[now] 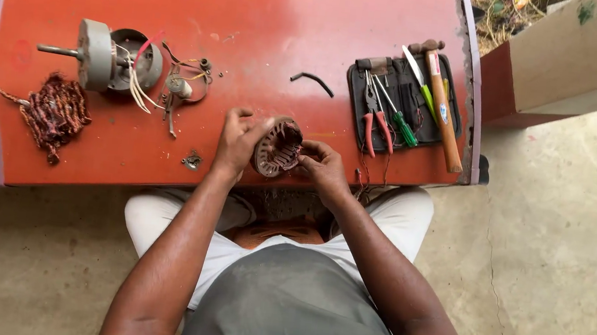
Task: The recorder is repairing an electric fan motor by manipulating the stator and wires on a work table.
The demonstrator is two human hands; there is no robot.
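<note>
I see a red table (256, 8) on concrete floor (563, 254); both hands, left (238, 141) and right (322, 164), pinch the stator (278, 147), its slots unclear

Table (255, 15): stator core (278, 147) near front edge; wire bundle (53, 114) far left; motor housing (107, 57) behind it; tool tray (401, 101) right.

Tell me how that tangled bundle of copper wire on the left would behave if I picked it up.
The copper wire bundle looks loose and tangled, so it would probably sag and shed stray strands. It likely stays put rather than rolling, and its stray ends may snag.
</note>
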